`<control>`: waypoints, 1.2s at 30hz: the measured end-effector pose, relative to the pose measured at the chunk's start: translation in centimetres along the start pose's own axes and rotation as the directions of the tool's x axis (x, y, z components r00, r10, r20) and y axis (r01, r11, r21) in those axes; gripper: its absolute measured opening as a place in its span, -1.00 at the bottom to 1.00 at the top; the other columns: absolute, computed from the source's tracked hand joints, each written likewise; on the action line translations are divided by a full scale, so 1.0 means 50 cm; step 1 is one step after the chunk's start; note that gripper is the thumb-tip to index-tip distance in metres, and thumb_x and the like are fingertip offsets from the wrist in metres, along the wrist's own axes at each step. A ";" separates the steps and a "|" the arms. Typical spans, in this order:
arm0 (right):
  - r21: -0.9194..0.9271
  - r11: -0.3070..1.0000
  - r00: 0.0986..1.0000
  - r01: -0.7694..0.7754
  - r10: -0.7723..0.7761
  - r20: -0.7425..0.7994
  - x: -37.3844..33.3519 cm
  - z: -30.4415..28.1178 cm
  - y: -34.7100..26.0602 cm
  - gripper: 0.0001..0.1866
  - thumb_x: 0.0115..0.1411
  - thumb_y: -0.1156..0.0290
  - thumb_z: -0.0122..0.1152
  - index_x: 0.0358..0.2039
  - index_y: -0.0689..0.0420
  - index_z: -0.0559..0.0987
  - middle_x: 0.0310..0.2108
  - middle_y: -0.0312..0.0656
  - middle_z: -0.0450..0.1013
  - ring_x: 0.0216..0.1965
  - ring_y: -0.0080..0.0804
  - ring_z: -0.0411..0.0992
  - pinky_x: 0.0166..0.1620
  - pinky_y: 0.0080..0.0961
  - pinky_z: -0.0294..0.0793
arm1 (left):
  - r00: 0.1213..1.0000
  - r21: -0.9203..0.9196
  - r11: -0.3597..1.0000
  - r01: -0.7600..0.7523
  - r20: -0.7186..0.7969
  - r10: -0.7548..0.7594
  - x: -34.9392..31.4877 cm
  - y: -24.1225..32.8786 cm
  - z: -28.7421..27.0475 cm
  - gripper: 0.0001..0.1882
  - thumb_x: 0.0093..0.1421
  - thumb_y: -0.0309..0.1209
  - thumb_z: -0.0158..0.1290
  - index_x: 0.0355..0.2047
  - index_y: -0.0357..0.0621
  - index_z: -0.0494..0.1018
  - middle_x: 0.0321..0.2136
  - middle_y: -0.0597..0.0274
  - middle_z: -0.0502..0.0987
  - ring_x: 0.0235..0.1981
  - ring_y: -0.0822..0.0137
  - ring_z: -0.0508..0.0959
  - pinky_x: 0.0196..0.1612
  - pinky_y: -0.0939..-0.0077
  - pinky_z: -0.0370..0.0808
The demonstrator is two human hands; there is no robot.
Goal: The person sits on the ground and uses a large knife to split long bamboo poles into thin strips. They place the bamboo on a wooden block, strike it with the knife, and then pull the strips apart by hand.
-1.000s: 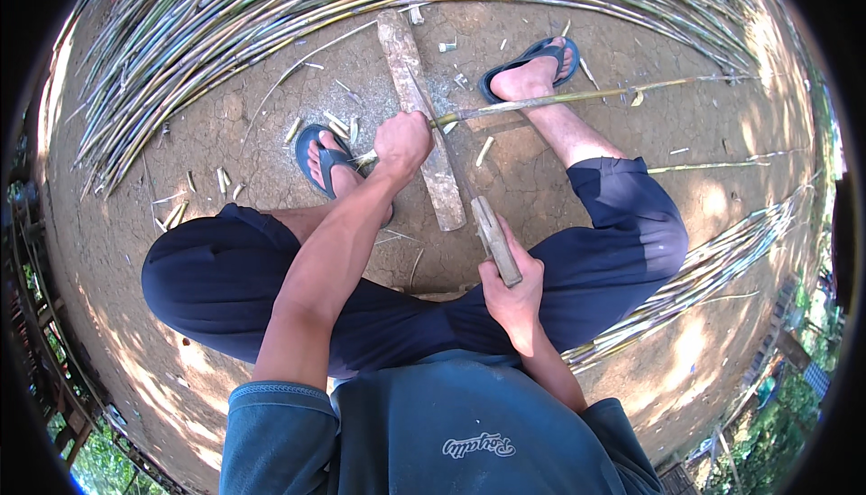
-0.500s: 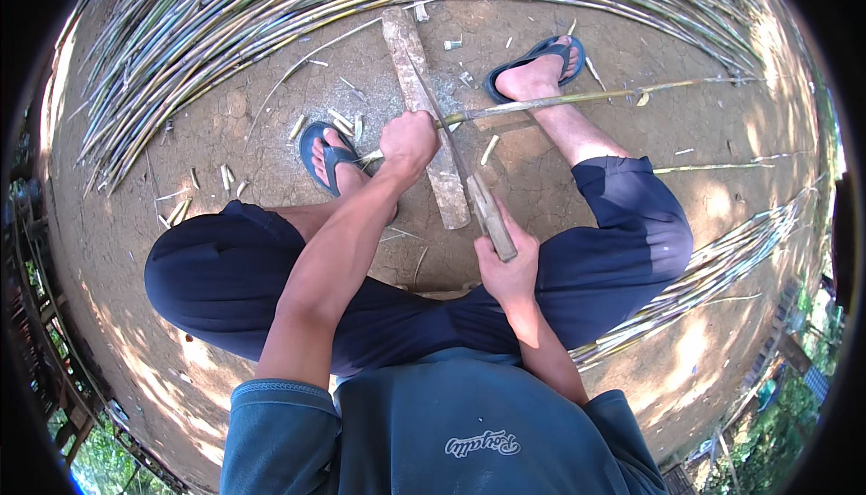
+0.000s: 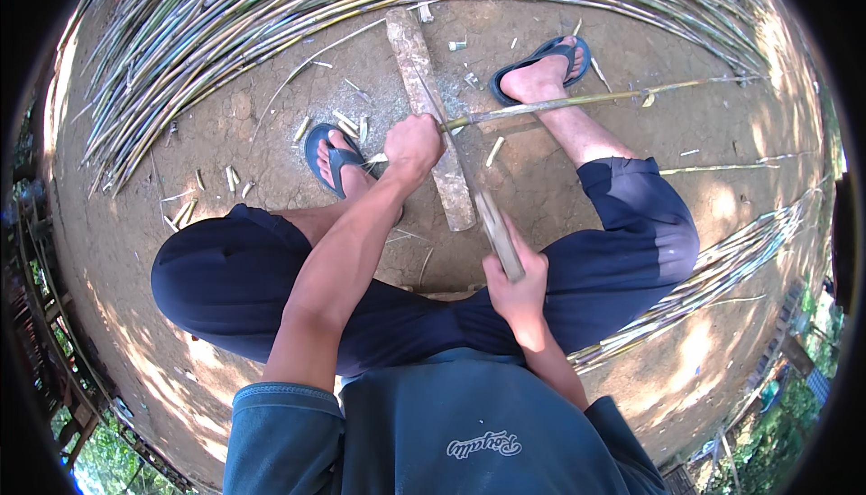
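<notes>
My left hand is closed around a thin bamboo pole, pressing it across a wooden board on the ground. From that hand the pole runs far out to the right, over my right foot. In my right hand is the wooden handle of a hand saw, held close to my lap. Its narrow blade slants up and left, crossing the pole just right of my left knuckles. Pale sawdust and short cut bamboo pieces lie around my left sandal.
A large heap of long bamboo poles curves across the far side. Another bundle lies at the right behind my knee. My sandalled feet flank the board on cracked earth. More offcuts lie at the left.
My right hand has drawn the saw slightly back toward my body, its blade still across the pole. My left hand keeps its grip; the whole view has shifted a little.
</notes>
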State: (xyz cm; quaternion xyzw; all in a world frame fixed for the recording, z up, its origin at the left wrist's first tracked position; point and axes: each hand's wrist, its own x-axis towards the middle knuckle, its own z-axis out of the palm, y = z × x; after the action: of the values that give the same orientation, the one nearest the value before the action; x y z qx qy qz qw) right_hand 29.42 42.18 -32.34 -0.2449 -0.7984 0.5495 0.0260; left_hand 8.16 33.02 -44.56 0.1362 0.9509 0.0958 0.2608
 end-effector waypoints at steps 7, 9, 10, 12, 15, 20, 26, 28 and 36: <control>-0.009 1.000 0.999 0.026 -0.027 -0.031 -0.045 -0.013 0.015 -0.38 -0.06 0.66 0.06 0.12 0.28 0.43 -0.43 -0.06 0.54 -0.55 -0.75 0.32 -0.44 -0.73 0.36 | 1.000 -0.019 1.000 -0.025 -0.004 0.025 -0.010 0.009 -0.009 -0.76 0.11 -0.47 -0.05 -0.34 -0.30 0.60 -0.36 -0.12 0.61 -0.30 -0.06 0.64 -0.23 0.15 0.58; -0.057 0.998 0.999 0.033 -0.035 -0.027 0.034 0.011 0.015 -0.41 -0.04 0.65 0.07 0.11 0.29 0.44 -0.48 -0.07 0.52 -0.55 -0.75 0.28 -0.45 -0.71 0.35 | 0.999 -0.018 0.999 -0.035 -0.016 0.034 -0.018 0.016 0.002 -0.76 0.11 -0.48 -0.05 -0.33 -0.30 0.60 -0.35 -0.13 0.61 -0.30 -0.05 0.64 -0.22 0.15 0.58; -0.045 0.999 1.000 -0.004 0.004 -0.017 0.062 0.024 0.011 -0.42 -0.03 0.66 0.06 0.11 0.29 0.45 -0.49 -0.08 0.51 -0.54 -0.75 0.28 -0.44 -0.69 0.36 | 1.000 -0.004 1.000 -0.027 0.013 0.027 -0.017 0.016 -0.004 -0.76 0.11 -0.47 -0.05 -0.33 -0.29 0.60 -0.35 -0.13 0.61 -0.30 -0.05 0.64 -0.21 0.14 0.58; -0.049 0.991 0.992 -0.128 0.129 0.016 0.048 0.021 0.008 -0.41 -0.04 0.67 0.05 0.10 0.29 0.45 -0.47 -0.08 0.53 -0.50 -0.75 0.33 -0.39 -0.66 0.41 | 0.997 0.021 1.000 -0.015 0.074 0.014 -0.013 0.020 -0.013 -0.76 0.10 -0.47 -0.04 -0.32 -0.29 0.59 -0.33 -0.14 0.61 -0.29 -0.06 0.64 -0.20 0.14 0.57; -0.106 0.994 0.999 -0.041 0.041 -0.004 -0.066 -0.039 0.008 -0.34 -0.11 0.67 0.07 0.13 0.27 0.43 -0.33 -0.01 0.58 -0.52 -0.69 0.42 -0.37 -0.69 0.43 | 0.998 -0.024 1.000 -0.001 0.055 0.003 0.000 0.006 -0.015 -0.76 0.10 -0.46 -0.02 -0.32 -0.29 0.59 -0.32 -0.15 0.61 -0.28 -0.06 0.64 -0.19 0.14 0.57; -0.139 0.990 1.000 0.008 -0.010 -0.010 -0.074 -0.036 0.013 -0.34 -0.11 0.67 0.08 0.13 0.27 0.43 -0.50 -0.12 0.52 -0.56 -0.73 0.36 -0.42 -0.70 0.41 | 1.000 -0.024 1.000 -0.014 0.025 0.014 -0.028 0.005 -0.018 -0.76 0.09 -0.50 -0.04 -0.33 -0.30 0.60 -0.34 -0.15 0.61 -0.30 -0.06 0.64 -0.22 0.16 0.58; -0.055 0.996 0.998 -0.067 0.067 -0.001 0.055 0.025 0.008 -0.42 -0.03 0.65 0.06 0.10 0.29 0.45 -0.52 -0.09 0.46 -0.52 -0.72 0.32 -0.41 -0.66 0.39 | 0.998 0.006 0.999 -0.032 0.063 0.031 -0.020 0.025 -0.003 -0.76 0.09 -0.49 -0.04 -0.33 -0.30 0.60 -0.34 -0.15 0.61 -0.29 -0.06 0.64 -0.21 0.14 0.58; -0.034 0.998 0.999 -0.043 0.043 -0.011 -0.026 -0.019 -0.002 -0.40 -0.05 0.67 0.05 0.11 0.30 0.43 -0.42 0.00 0.55 -0.50 -0.71 0.36 -0.38 -0.66 0.41 | 0.999 -0.024 1.000 -0.020 0.049 0.021 -0.012 0.014 -0.006 -0.76 0.09 -0.48 -0.04 -0.33 -0.30 0.60 -0.34 -0.15 0.61 -0.29 -0.06 0.64 -0.21 0.14 0.58; -0.061 0.998 1.000 0.025 -0.026 -0.005 0.020 0.004 0.016 -0.40 -0.03 0.65 0.06 0.12 0.27 0.43 -0.58 -0.17 0.40 -0.56 -0.73 0.24 -0.46 -0.64 0.36 | 0.999 -0.067 0.998 -0.011 0.029 0.013 -0.010 0.027 -0.005 -0.76 0.11 -0.47 -0.04 -0.34 -0.29 0.60 -0.33 -0.14 0.61 -0.27 -0.05 0.64 -0.20 0.16 0.58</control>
State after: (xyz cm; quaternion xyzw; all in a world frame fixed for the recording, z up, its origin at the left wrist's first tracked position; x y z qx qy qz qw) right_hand 28.78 42.66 -33.37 -0.2372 -0.8178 0.5237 0.0279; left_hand 8.74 34.13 -43.77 0.1346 0.9423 0.1272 0.2788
